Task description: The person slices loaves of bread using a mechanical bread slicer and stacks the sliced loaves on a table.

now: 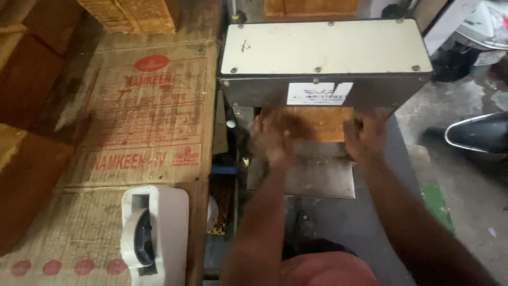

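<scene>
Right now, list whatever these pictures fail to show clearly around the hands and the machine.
Head view only:
- Left hand and right hand: motion blur smears the fingers, so any grip is unreadable.
- Brown slab between the hands: its far part is hidden under the grey metal machine.
- White tape dispenser: cut off by the bottom edge.
- Dark curved object on the floor: cut off by the right edge.

Dim indoor light, hands motion-blurred, soft focus
</scene>
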